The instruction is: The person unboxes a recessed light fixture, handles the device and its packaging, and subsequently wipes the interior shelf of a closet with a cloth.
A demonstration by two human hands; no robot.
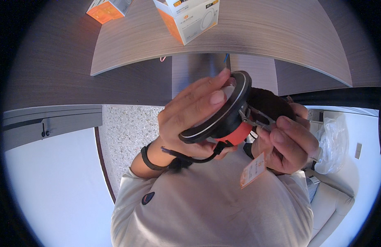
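Observation:
A round recessed downlight (236,102) with a black rim, a pale inner face and a red band is held tilted in front of my chest. My left hand (190,114) grips it, fingers across the face and rim. My right hand (289,139) pinches a metal spring clip (261,119) on the light's side. A short black cable (199,160) comes out near the red band and curves left. An orange and white tag (253,170) hangs below my right hand and bears writing. What the right palm covers is hidden.
An orange and white carton (196,24) with raised flaps stands on the wood-grain shelf (270,40). A second carton (108,10) is at the upper left. Clear plastic wrapping (331,145) and a pale sofa (329,203) are at the right. A grey cabinet front is at the left.

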